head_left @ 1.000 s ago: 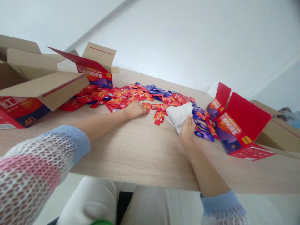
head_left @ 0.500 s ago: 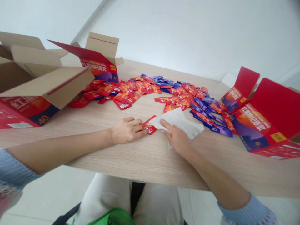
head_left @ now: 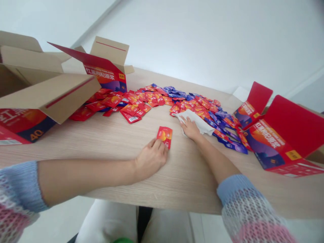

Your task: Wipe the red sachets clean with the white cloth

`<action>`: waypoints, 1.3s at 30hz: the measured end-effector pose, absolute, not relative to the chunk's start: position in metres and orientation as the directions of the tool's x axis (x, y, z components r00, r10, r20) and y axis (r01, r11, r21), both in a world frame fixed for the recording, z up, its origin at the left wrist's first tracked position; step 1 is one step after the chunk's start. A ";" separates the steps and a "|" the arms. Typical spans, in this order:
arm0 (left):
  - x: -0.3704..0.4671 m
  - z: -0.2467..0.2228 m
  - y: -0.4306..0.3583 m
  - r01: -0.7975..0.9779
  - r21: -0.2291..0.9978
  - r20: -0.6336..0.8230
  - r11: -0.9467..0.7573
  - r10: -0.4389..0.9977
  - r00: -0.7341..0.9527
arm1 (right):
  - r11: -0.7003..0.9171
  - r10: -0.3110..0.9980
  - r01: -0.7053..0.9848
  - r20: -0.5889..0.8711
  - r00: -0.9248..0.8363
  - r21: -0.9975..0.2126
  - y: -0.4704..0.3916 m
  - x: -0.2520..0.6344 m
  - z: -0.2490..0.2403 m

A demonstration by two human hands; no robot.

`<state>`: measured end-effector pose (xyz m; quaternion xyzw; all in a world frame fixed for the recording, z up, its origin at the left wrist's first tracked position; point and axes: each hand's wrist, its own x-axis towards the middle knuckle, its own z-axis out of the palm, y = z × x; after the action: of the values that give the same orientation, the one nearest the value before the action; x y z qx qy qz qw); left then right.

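A single red sachet point(head_left: 164, 134) lies on the wooden table point(head_left: 121, 141), apart from the pile. My left hand point(head_left: 152, 157) has its fingers closed on the lower edge of this sachet. Farther right and forward, my right hand point(head_left: 189, 128) lies with spread fingers on a white cloth point(head_left: 199, 122). The cloth rests against the front of the heap of red sachets point(head_left: 197, 106) and partly covers some of them. Purple sachets point(head_left: 174, 91) are mixed into the heap, which curves across the back of the table.
Two open cartons stand at the left, a large one point(head_left: 22, 123) in front and a red one point(head_left: 106, 77) behind. Two more open red cartons, one nearer point(head_left: 275, 145) and one farther point(head_left: 246, 109), stand at the right. A white wall point(head_left: 202, 40) rises behind the table.
My right hand and the cloth have moved forward to the heap, away from the single sachet. My left hand has shifted to the sachet's lower end, and the sachet now lies more upright in view.
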<state>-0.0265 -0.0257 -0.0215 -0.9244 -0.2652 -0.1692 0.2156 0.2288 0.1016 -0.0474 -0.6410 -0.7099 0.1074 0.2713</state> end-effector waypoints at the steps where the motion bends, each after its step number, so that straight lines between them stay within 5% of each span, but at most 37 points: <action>1: -0.027 -0.022 -0.028 0.625 -0.297 0.429 -0.722 0.484 0.763 | 0.135 0.965 0.843 0.263 0.009 -0.521 0.107 0.229 -0.048; 8: -0.022 -0.018 -0.030 0.677 -0.238 0.308 -0.696 0.607 0.733 | 0.171 0.875 0.666 0.423 0.237 -0.726 0.090 0.238 -0.053; 15: -0.016 -0.012 -0.012 0.544 -0.175 0.223 -0.820 0.506 0.834 | 0.297 0.904 0.536 0.413 0.108 -0.790 0.066 0.221 -0.056; 22: -0.020 -0.021 -0.007 0.670 0.059 0.315 -0.740 0.651 0.691 | 0.259 0.938 0.762 0.343 -0.051 -0.593 0.018 0.195 -0.056; 31: -0.021 -0.021 0.001 0.692 0.133 0.385 -0.709 0.681 0.623 | 0.186 0.945 0.935 0.316 -0.086 -0.302 -0.034 0.175 -0.053; 39: -0.023 -0.036 0.016 0.736 0.219 0.365 -0.641 0.753 0.547 | 0.190 0.956 0.961 0.260 -0.134 -0.202 -0.030 0.169 -0.052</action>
<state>-0.0231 0.0155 -0.0361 -0.8793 -0.4233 -0.2172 -0.0197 0.1686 -0.0300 -0.0523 -0.6364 -0.7531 -0.0070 0.1669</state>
